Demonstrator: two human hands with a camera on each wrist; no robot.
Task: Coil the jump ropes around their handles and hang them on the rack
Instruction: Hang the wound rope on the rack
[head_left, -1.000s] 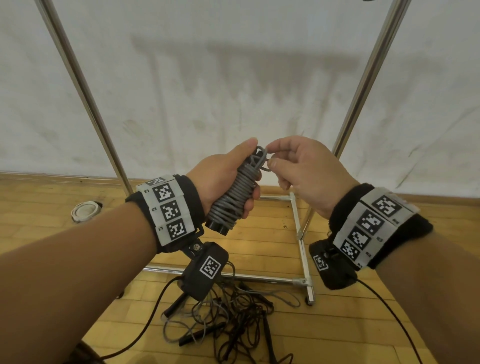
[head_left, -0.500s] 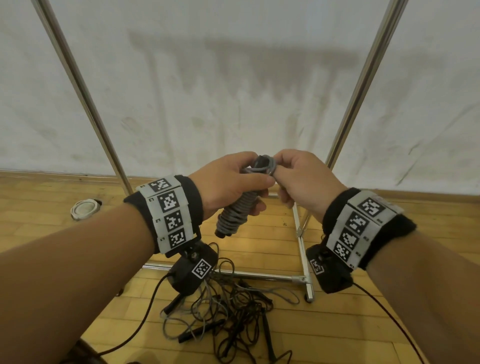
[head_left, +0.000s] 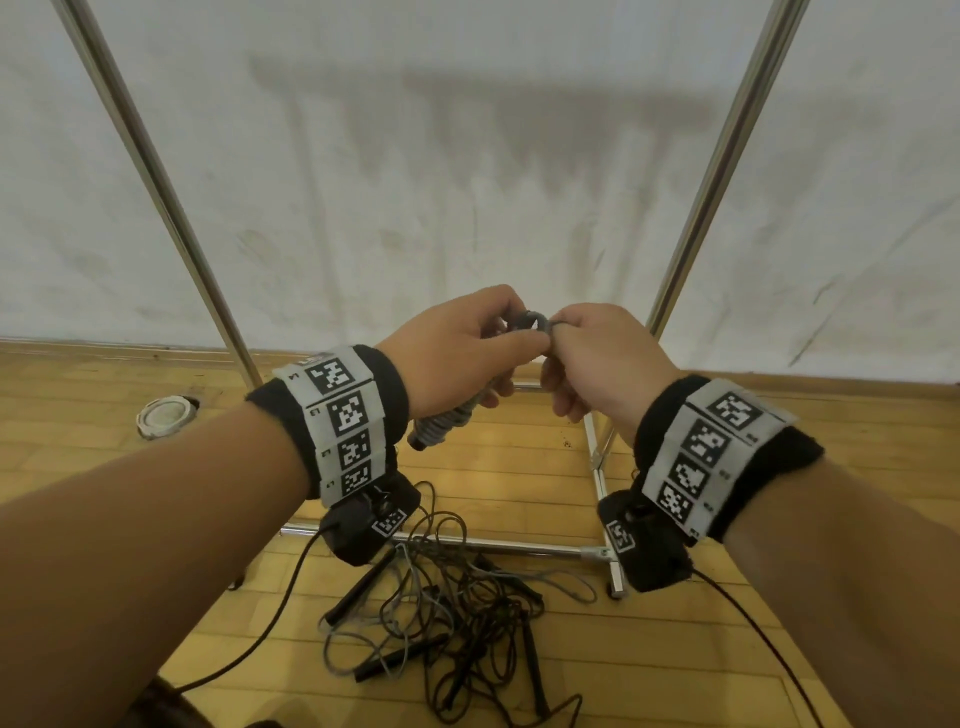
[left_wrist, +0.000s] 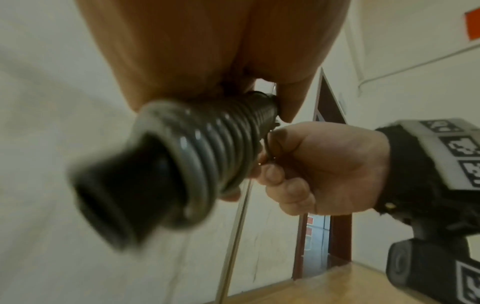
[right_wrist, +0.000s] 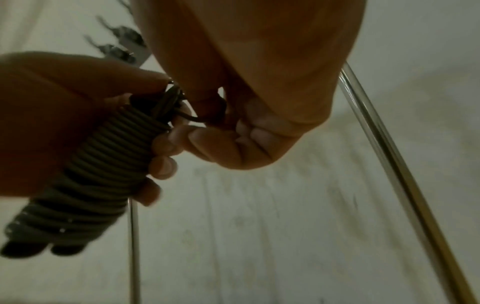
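My left hand (head_left: 457, 353) grips a grey jump rope coiled tightly round its black handles (head_left: 441, 423), the bundle tilted with its lower end towards the floor. In the left wrist view the coiled rope (left_wrist: 207, 148) fills the middle, its black handle end nearest the camera. My right hand (head_left: 587, 358) pinches the rope's loose end loop (head_left: 535, 321) at the top of the bundle. The right wrist view shows the coil (right_wrist: 103, 164) at the left and my right hand's fingers (right_wrist: 241, 131) curled at the rope end. Both hands touch each other in front of the rack (head_left: 727, 140).
The metal rack's two uprights (head_left: 156, 182) rise on either side, its base bars (head_left: 519, 545) on the wooden floor. A tangled pile of black and grey jump ropes (head_left: 447, 613) lies on the floor below my wrists. A round white disc (head_left: 165, 415) sits at the left.
Both hands have sunk lower and closed together. The bundle has tilted flatter, and my right hand has closed tighter on the rope end at the top.
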